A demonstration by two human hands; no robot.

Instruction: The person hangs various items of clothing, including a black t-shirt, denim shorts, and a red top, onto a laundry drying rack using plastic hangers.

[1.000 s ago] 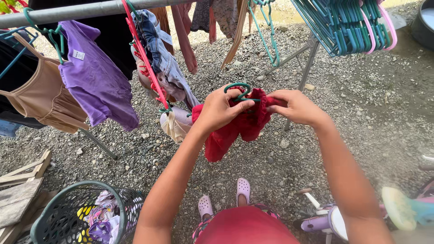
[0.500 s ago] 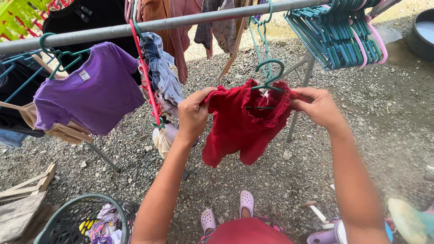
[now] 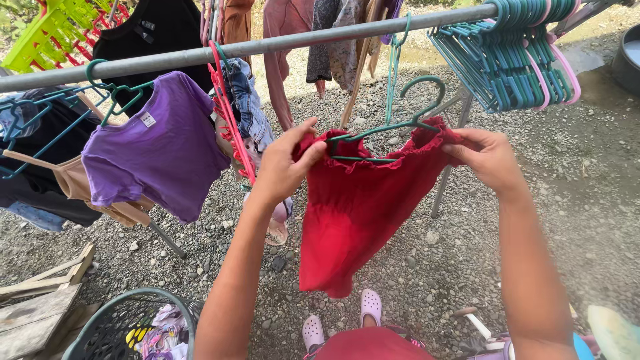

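Note:
A red ruffled garment (image 3: 360,207) hangs full length from a teal plastic hanger (image 3: 400,120). My left hand (image 3: 283,167) pinches its left shoulder edge. On the other side, my right hand (image 3: 487,157) grips the right shoulder edge. The hanger's hook sits just below the grey metal rail (image 3: 267,47), apart from it.
On the rail hang a purple shirt (image 3: 163,143), a denim piece (image 3: 250,107) on a red hanger, other clothes, and a bunch of spare teal and pink hangers (image 3: 520,50). A dark green laundry basket (image 3: 127,327) with clothes stands at lower left on gravel. Wooden boards (image 3: 33,307) lie left.
The red garment went from bunched between my hands to spread out and hanging long on the hanger. Both hands rose toward the rail and moved apart.

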